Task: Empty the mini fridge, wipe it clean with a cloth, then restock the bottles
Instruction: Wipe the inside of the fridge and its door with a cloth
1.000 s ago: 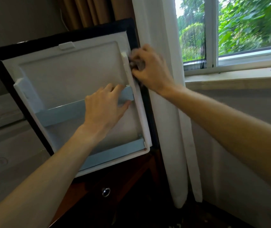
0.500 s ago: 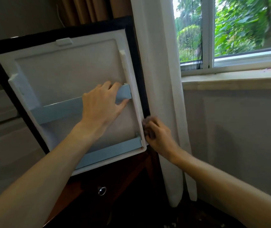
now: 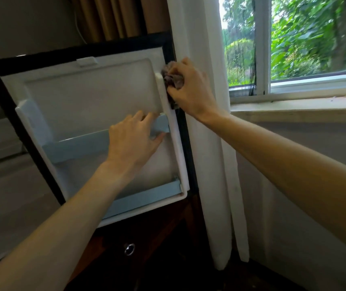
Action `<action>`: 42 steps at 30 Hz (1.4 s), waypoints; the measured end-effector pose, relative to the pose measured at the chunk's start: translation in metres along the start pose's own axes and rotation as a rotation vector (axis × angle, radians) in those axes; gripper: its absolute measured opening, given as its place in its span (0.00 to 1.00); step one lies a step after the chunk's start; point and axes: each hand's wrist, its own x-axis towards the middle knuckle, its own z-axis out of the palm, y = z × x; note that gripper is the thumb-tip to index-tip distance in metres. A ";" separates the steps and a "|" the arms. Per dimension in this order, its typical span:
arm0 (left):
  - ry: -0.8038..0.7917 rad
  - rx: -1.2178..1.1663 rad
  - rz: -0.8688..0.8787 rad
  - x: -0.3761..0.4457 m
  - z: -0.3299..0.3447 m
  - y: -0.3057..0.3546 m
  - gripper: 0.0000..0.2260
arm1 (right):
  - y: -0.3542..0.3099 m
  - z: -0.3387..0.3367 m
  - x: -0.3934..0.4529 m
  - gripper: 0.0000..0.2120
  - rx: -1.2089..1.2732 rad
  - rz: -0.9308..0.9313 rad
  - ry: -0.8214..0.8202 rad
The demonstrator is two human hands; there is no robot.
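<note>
The mini fridge door [image 3: 88,97] stands open, its white inner liner facing me inside a black frame. Two pale blue shelf rails cross it, an upper rail [image 3: 73,147] and a lower rail [image 3: 147,198]; both door shelves hold nothing. My left hand [image 3: 134,139] grips the right end of the upper rail, fingers curled over its top. My right hand [image 3: 191,89] holds a crumpled dark cloth [image 3: 173,77] pressed against the door's upper right edge. No bottles are in view.
A white curtain [image 3: 201,122] hangs right beside the door's free edge, brown drapes [image 3: 115,15] behind it. A window and sill [image 3: 294,106] lie to the right. Below the door is a dark wooden cabinet with a round metal knob [image 3: 129,249].
My right hand with the cloth ran down the door's right edge to the bottom corner, then came back up to the upper right edge. The left hand stayed on the upper rail.
</note>
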 end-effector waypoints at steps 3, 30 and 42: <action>0.012 0.005 -0.008 -0.001 -0.001 0.001 0.18 | 0.012 0.011 -0.043 0.13 0.007 0.031 -0.022; 0.016 -0.004 -0.026 -0.004 -0.003 0.001 0.19 | 0.021 0.030 -0.130 0.12 0.042 0.115 -0.009; 0.041 -0.006 -0.030 -0.005 -0.001 0.002 0.19 | 0.031 0.032 -0.177 0.14 0.086 0.158 -0.180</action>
